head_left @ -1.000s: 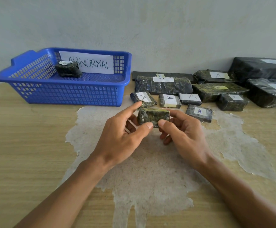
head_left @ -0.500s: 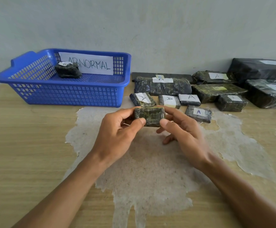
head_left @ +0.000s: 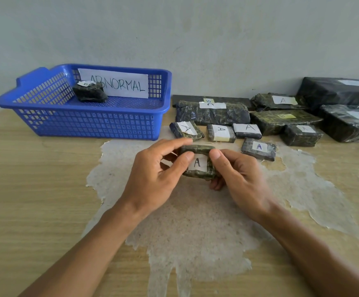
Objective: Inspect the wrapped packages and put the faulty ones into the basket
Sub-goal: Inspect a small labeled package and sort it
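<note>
Both hands hold a small dark wrapped package point(head_left: 198, 162) just above the table's middle, its white label marked "A" facing me. My left hand point(head_left: 157, 168) pinches its left side between thumb and fingers. My right hand point(head_left: 236, 174) grips its right side, thumb on top. A blue mesh basket point(head_left: 88, 125) with an "ABNORMAL" sign stands at the back left and holds one crumpled dark package point(head_left: 89, 92). Several wrapped packages lie in rows behind my hands, among them a small one marked "A" point(head_left: 258, 148) and a long one point(head_left: 213, 113).
Larger black-wrapped packages point(head_left: 350, 122) are stacked at the back right against the wall. The wooden tabletop point(head_left: 35, 189) has a wide patch of peeled, rough white surface point(head_left: 195, 221) under and in front of my hands.
The package has been turned in my hands: its plain dark side faced me before, now the "A" label does. Both hands stayed in nearly the same place.
</note>
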